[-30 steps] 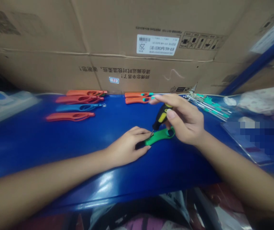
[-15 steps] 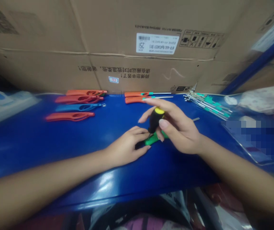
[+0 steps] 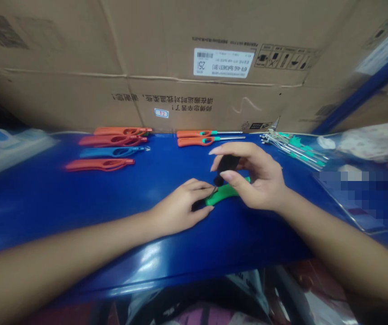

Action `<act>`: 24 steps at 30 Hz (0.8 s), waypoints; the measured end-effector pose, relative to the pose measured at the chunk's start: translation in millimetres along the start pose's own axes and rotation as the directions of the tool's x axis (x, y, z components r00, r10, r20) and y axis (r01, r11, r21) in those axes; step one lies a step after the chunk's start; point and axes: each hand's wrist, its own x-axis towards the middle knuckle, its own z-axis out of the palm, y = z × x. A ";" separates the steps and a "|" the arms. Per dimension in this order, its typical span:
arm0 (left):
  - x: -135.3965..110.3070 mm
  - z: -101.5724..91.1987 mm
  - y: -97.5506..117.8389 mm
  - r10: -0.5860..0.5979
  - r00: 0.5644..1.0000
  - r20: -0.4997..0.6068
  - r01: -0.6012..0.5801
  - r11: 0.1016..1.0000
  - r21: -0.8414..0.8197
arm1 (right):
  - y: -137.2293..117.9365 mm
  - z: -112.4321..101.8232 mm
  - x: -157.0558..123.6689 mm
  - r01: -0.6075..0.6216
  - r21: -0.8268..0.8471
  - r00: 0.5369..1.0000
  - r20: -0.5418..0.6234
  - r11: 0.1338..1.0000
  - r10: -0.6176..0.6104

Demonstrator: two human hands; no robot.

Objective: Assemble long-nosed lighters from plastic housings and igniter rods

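A green lighter body (image 3: 226, 193) lies on the blue table (image 3: 119, 198), its left end between the thumb and fingers of my left hand (image 3: 183, 203). My right hand (image 3: 256, 176) is closed around the dark handle of a screwdriver (image 3: 226, 166), whose thin shaft slants down to the lighter's left end. The tip's exact contact is too small to tell. My right hand hides part of the lighter's far end.
Red, orange and blue lighter bodies (image 3: 107, 152) lie at the back left. Two orange lighters with metal tubes (image 3: 194, 141) sit at the back centre, and a bundle of metal tubes (image 3: 295, 149) at the back right. A cardboard wall (image 3: 166, 54) stands behind.
The screwdriver has tilted over to the right, and its yellow end no longer shows. My right hand has shifted slightly, uncovering more of the green lighter body. My left hand stays put.
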 end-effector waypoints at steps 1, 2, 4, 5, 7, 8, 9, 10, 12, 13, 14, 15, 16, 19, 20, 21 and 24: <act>0.3 0.0 0.2 -0.001 1.000 0.001 0.001 1.000 0.000 | 1.3 -0.6 0.1 0.046 -0.069 0.998 -0.039 0.997 -0.049; 0.5 0.0 0.4 0.001 1.000 -0.001 -0.001 1.000 0.000 | 2.5 -1.3 0.2 0.095 -0.149 0.991 -0.074 0.984 -0.107; 0.6 0.1 0.4 0.005 1.000 -0.005 -0.005 1.000 0.000 | 4.0 -2.4 -0.2 0.171 -0.275 0.970 -0.120 0.946 -0.211; 0.6 0.2 0.3 0.005 1.000 -0.008 -0.005 1.000 0.000 | 4.0 -2.6 -0.6 0.188 -0.288 0.964 -0.129 0.939 -0.232; 0.4 0.4 0.0 0.003 1.000 -0.009 -0.003 1.000 -0.002 | 2.8 -1.9 -1.4 0.139 -0.198 0.982 -0.102 0.970 -0.161; 0.3 0.5 -0.2 0.001 1.000 -0.010 -0.001 1.000 -0.003 | 1.9 -1.0 -1.8 0.084 -0.119 0.993 -0.071 0.989 -0.093; 0.3 0.6 -0.3 0.002 1.000 -0.011 -0.002 1.000 -0.003 | 1.2 0.0 -1.9 0.027 -0.040 0.999 -0.036 0.999 -0.029; 0.3 0.7 -0.5 0.005 1.000 -0.015 -0.005 1.000 -0.001 | 0.7 1.1 -1.9 -0.015 0.021 1.000 -0.012 1.000 0.015; 0.2 0.9 -0.8 0.012 1.000 -0.022 -0.012 1.000 0.002 | 0.8 2.6 -1.4 -0.036 0.034 0.999 -0.035 0.999 0.038; 0.3 1.0 -0.9 0.013 1.000 -0.024 -0.013 1.000 0.003 | 1.2 2.6 -1.1 -0.013 -0.017 0.997 -0.081 1.000 0.012; 0.3 1.2 -1.0 0.013 1.000 -0.024 -0.013 1.000 0.002 | 1.7 2.1 -0.9 0.018 -0.092 0.992 -0.126 0.996 -0.029; 0.3 1.3 -1.1 0.011 1.000 -0.019 -0.011 1.000 0.000 | 1.9 1.1 -0.9 0.053 -0.175 0.984 -0.157 0.983 -0.081; 0.3 1.4 -1.2 0.009 1.000 -0.016 -0.009 1.000 -0.002 | 1.7 -0.2 -1.0 0.086 -0.242 0.976 -0.173 0.966 -0.130; 0.0 1.6 -1.3 0.010 1.000 -0.020 -0.010 1.000 -0.001 | -2.4 -4.3 -1.3 0.078 -0.219 0.983 -0.144 0.973 -0.111; -0.1 1.7 -1.3 0.010 1.000 -0.023 -0.010 1.000 0.003 | -4.7 -5.1 -0.9 0.027 -0.149 0.993 -0.112 0.988 -0.044; -0.2 1.7 -1.4 0.011 1.000 -0.024 -0.011 1.000 0.008 | -7.2 -5.4 -0.2 -0.027 -0.075 0.997 -0.077 0.997 0.021; -0.2 1.3 -1.3 0.010 1.000 -0.018 -0.010 1.000 0.013 | -12.6 -4.7 3.3 -0.074 0.041 0.997 -0.024 0.996 0.075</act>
